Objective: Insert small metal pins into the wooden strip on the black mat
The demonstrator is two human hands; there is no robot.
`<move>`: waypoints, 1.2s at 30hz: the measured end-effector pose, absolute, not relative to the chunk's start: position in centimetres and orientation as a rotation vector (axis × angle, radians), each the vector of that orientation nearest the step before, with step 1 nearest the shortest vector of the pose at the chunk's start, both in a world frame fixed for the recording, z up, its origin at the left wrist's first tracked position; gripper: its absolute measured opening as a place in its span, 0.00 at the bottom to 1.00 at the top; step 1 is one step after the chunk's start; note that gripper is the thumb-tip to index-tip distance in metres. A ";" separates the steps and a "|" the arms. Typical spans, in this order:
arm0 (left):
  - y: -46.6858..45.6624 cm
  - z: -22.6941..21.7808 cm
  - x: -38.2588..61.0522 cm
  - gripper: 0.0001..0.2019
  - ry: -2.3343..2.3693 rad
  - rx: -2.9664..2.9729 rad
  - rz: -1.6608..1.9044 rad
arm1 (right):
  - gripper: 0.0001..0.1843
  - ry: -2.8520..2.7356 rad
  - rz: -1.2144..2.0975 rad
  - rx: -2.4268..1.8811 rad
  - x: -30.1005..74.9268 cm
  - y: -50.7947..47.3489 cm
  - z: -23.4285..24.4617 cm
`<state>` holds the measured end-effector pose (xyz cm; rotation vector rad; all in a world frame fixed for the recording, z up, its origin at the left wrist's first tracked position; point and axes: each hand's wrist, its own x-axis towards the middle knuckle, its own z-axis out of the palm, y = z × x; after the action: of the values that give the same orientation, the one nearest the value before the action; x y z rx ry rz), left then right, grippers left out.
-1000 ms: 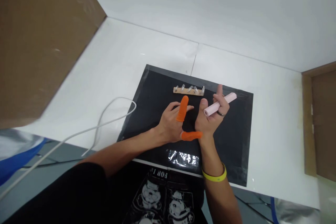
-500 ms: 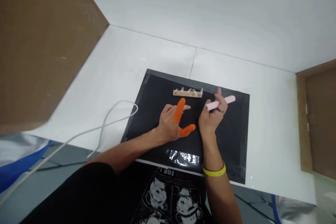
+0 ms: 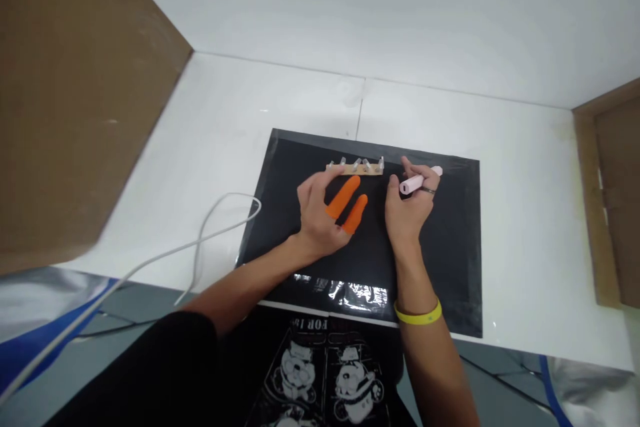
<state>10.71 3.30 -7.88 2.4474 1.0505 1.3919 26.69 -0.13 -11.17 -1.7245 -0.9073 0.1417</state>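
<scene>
While R hand [image 3: 407,210] grips pink rod-shaped stick [image 3: 413,183] over black rectangular mat [image 3: 445,240], L hand [image 3: 320,217], orange finger covers [image 3: 345,196] on, has digits parted by tan strip [image 3: 371,171] w/ translucent pegs [image 3: 357,165]; contact unclear.

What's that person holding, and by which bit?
The right hand holds the pink stick partway along; both ends poke out past the fingers. The left hand is open, holding nothing; whether it touches the tan strip, I can't tell.
</scene>
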 end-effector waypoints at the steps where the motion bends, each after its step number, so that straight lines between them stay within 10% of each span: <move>1: 3.8 -7.9 10.7 0.18 1.106 2.454 1.386 | 0.18 -0.910 0.149 -1.724 26.7 -0.1 -11.3; 36: 9.7 -7.8 13.1 0.10 1.388 2.568 0.579 | 0.21 -0.925 0.125 -1.752 26.7 0.2 -11.6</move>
<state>13.06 9.72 -7.77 2.5679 1.3876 0.5786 26.66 0.23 -11.64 -1.7524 -0.9253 0.1254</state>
